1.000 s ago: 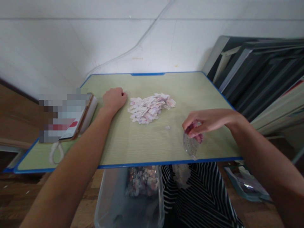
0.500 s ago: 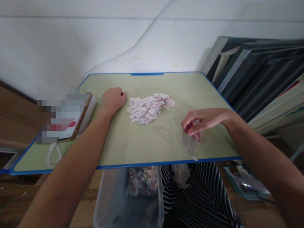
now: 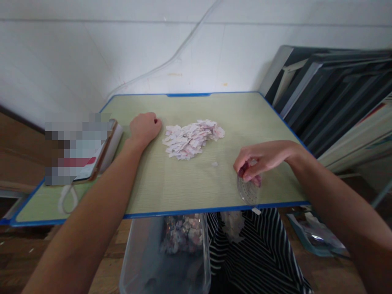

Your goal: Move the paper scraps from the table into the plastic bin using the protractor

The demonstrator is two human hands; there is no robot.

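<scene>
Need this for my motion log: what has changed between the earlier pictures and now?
A small white scrap at the lower end of the clear protractor has moved toward the person, from the table's blue front edge to just past it. Nothing was visibly taken hold of. The right hand still holds the protractor; the left hand and the paper pile stayed put.

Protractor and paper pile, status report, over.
Right hand holds protractor. Left hand curled beside paper pile. Loose scrap between pile and right hand.
</scene>
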